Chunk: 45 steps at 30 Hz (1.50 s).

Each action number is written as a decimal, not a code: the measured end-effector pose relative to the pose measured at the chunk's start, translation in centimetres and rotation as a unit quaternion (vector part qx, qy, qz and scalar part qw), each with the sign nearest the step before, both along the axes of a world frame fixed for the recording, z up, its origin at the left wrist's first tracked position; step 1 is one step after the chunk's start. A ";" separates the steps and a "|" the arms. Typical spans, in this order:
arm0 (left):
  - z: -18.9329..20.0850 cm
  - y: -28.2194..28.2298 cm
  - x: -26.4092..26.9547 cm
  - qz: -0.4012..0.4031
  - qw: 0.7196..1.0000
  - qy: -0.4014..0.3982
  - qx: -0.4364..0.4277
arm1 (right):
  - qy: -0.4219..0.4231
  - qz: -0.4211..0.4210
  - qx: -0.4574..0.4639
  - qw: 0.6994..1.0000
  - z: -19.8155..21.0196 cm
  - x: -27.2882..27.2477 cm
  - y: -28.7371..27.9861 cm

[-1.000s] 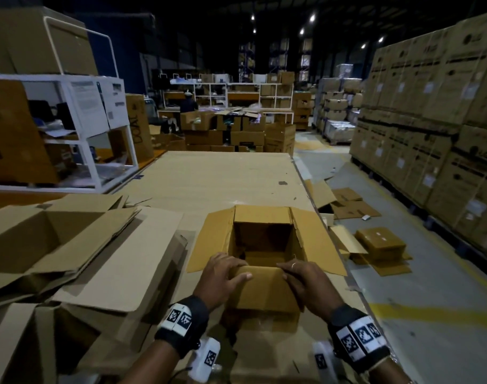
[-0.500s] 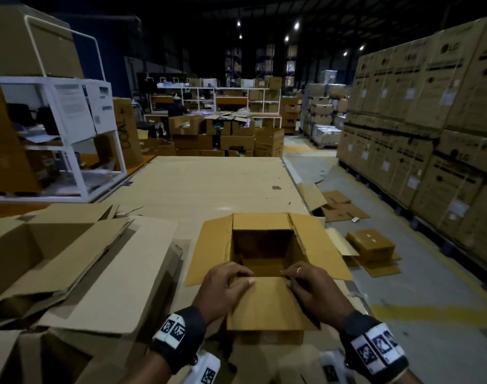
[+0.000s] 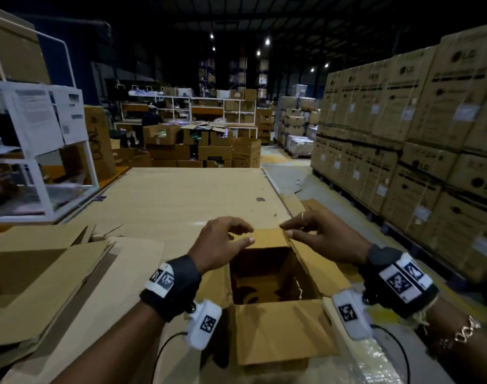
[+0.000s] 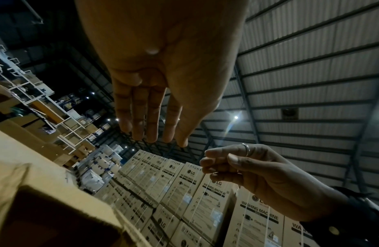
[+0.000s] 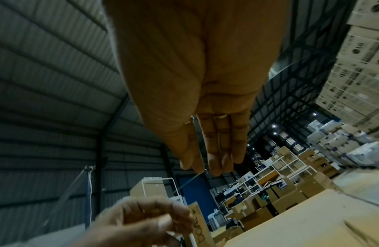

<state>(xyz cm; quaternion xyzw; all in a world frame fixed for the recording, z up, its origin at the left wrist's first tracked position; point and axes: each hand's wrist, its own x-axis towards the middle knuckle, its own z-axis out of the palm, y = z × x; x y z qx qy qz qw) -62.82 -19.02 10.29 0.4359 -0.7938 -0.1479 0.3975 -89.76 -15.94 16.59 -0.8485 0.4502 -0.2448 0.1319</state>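
Observation:
An open brown cardboard box [image 3: 281, 331] stands on the table in front of me, all its flaps spread outward and its inside dark. My left hand [image 3: 249, 234] hovers over the far-left corner of the opening, fingers loosely bent and holding nothing. My right hand [image 3: 284, 230] is beside it over the far flap [image 3: 267, 237], fingers pointing left, thumb close to the flap's edge; I cannot tell if it touches. In the left wrist view the left hand [image 4: 163, 138] has straight fingers and the right hand [image 4: 218, 162] is empty. The right wrist view shows the right hand [image 5: 207, 167] stretched out.
A pile of flattened cardboard [image 3: 42, 273] lies to my left, with a white shelf unit [image 3: 37, 162] behind it. The long table [image 3: 181, 195] is covered with a cardboard sheet. Stacked washing machine boxes [image 3: 403, 134] line the right aisle. Open boxes [image 3: 203, 145] stand beyond the table.
Both hands have let go of the near flap and moved forward over the opening to the far flap. The near flap now lies folded outward towards me.

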 end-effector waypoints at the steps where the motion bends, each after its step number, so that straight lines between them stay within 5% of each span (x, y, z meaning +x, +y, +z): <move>1: 0.6 -0.9 -0.3 0.001 1.000 0.003 0.003 | 0.011 -0.002 0.005 1.000 0.5 0.3 -0.9; 5: 0.5 -4.8 -1.9 0.026 0.998 -0.027 0.041 | 0.047 -0.028 0.060 0.997 0.2 1.8 -4.8; 11: -3.8 -8.6 -3.2 0.066 0.975 -0.158 0.142 | 0.112 -0.029 0.181 0.977 -5.6 4.2 -11.2; 18: -5.5 -9.9 -2.8 0.039 0.945 -0.240 0.219 | 0.213 -0.005 0.266 0.940 -9.9 4.0 -13.6; 30: -1.5 -15.8 -2.0 0.097 0.979 -0.145 0.107 | 0.117 -0.023 0.116 0.986 -5.8 3.9 -20.3; 33: -2.0 -18.5 -2.8 0.102 0.976 -0.151 0.120 | 0.076 -0.030 0.123 0.989 -6.9 4.0 -23.2; 41: -5.1 -22.7 -2.7 0.096 0.949 -0.226 0.199 | 0.159 -0.009 0.171 0.972 -10.0 3.9 -26.5; 45: -5.6 -23.8 -2.3 0.074 0.942 -0.238 0.222 | 0.123 -0.017 0.171 0.977 -11.9 4.2 -27.1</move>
